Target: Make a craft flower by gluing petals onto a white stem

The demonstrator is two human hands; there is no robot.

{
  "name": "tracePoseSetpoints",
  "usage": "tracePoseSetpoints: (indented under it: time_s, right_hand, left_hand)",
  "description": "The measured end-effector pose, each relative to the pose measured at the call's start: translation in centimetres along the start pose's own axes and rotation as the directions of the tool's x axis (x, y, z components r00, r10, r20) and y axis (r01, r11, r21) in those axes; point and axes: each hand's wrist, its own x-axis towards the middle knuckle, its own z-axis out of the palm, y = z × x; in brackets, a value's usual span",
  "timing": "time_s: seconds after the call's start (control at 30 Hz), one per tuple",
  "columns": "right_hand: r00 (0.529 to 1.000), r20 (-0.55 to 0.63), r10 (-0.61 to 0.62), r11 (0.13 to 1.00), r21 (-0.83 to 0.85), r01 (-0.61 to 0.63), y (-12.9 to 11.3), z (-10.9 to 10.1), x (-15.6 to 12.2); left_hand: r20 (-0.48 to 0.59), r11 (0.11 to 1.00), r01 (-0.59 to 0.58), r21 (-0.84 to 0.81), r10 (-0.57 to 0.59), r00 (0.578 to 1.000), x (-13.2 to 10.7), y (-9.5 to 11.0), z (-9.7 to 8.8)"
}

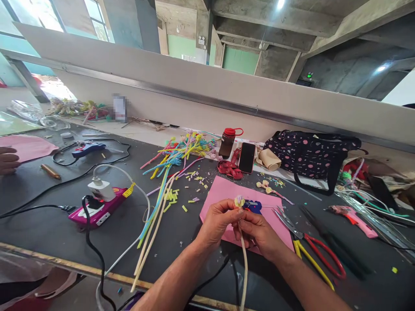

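A loose pinch could let the small yellow-and-lilac flower (239, 201) twist on its fuzzy cream stem (244, 268), held above a pink sheet (227, 189) on the near tabletop (171, 242). Forearms (178, 274) converge, left hand (218, 220) gripping the bloom, right hand (257, 231) the stem, fingertips close together.

The head camera is looking forward and down across the table (177, 233), facing a white board (207, 80) at twelve o'clock, and is catching the left hand (215, 221) and right hand (257, 232) closely at five.

A red-lidded bottle (226, 146) — black phone (247, 158) beside it — and dark patterned bag (309, 155).
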Motion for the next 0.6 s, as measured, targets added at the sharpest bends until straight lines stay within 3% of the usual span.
tracePoseSetpoints:
  time_s: [0.6]
  right_hand:
    - [0.999, -0.014, -0.043, 0.997, -0.06, 0.042, 0.35, 0.59, 0.02]
  left_hand:
    - [-0.048, 0.999, 0.046, -0.017, -0.047, 0.998, 0.0, -0.02, -0.02]
